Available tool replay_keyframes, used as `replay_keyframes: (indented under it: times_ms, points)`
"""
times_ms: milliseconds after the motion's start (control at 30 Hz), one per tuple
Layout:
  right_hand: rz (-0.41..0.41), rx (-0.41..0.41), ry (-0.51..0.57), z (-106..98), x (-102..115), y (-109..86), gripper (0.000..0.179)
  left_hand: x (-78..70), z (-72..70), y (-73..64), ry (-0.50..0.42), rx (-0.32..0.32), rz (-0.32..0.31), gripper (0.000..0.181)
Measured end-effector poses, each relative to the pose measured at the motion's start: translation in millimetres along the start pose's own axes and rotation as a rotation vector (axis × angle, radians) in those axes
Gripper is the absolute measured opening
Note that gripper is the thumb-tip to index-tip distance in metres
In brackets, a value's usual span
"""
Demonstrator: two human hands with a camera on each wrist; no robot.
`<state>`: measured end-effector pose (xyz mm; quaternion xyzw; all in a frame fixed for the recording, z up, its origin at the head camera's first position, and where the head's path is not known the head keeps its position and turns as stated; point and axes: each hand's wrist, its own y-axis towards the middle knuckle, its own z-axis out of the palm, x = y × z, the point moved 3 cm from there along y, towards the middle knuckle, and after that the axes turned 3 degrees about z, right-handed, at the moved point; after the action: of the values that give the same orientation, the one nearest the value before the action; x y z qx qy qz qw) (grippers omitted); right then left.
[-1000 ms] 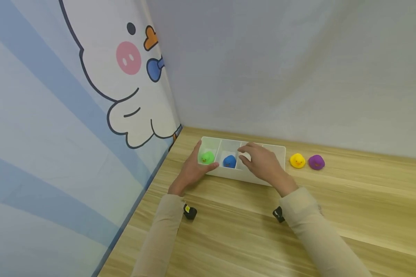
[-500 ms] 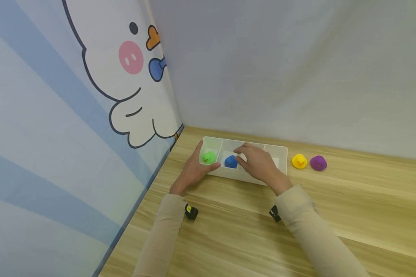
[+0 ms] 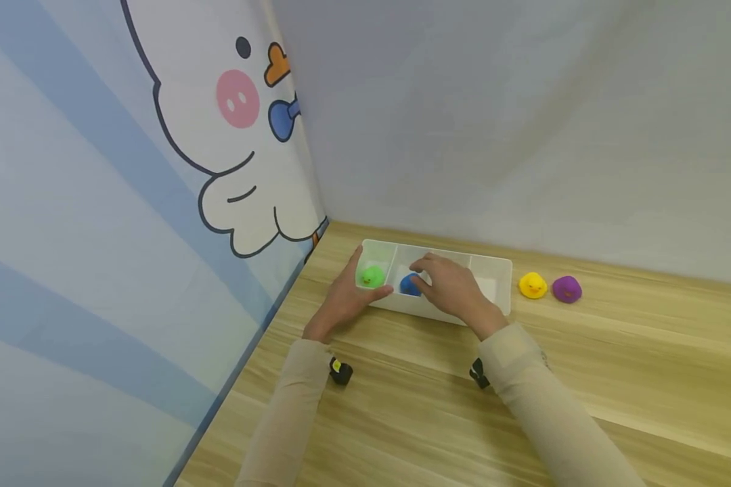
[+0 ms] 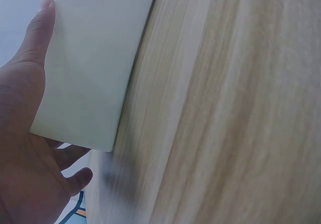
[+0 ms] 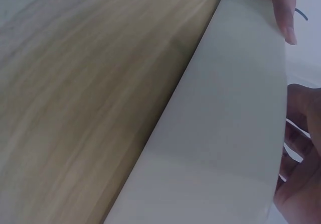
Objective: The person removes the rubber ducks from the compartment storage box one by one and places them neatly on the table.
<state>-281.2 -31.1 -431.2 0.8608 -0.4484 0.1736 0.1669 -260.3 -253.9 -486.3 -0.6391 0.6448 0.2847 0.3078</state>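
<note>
A white divided box (image 3: 493, 270) stands on the wooden table. In its leftmost compartment sits a green rubber duck (image 3: 373, 276); a blue rubber duck (image 3: 409, 286) sits in the compartment beside it. My left hand (image 3: 344, 297) grips the box's left end, thumb along the front rim and fingers around the side. In the left wrist view the smooth front wall (image 4: 95, 63) lies against that thumb. My right hand (image 3: 453, 287) reaches over the box, thumb and forefinger spread right at the blue duck, overlapping its right side. The box wall hides part of this hand in the right wrist view.
A yellow rubber duck (image 3: 533, 285) and a purple rubber duck (image 3: 567, 289) sit on the table right of the box. Behind hangs a pale grey curtain (image 3: 493, 135). At left is a wall cloth (image 3: 128, 237) with a cartoon print.
My right hand has moved left over the box, from the third compartment to the blue duck. The left hand keeps its hold on the box end. The whole view has shifted slightly.
</note>
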Motion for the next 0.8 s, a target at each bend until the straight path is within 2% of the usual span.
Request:
replay_keyframes:
  times_ms: [467, 800]
  points:
    - [0.024, 0.053, 0.018, 9.3, -2.3, 8.3, 0.032, 5.4, 1.3, 2.0, 0.006, -0.020, -0.018, 0.118]
    - [0.085, 0.118, 0.000, 9.5, -0.8, 13.3, 0.034, 2.8, 1.8, 1.9, 0.001, -0.006, -0.024, 0.118]
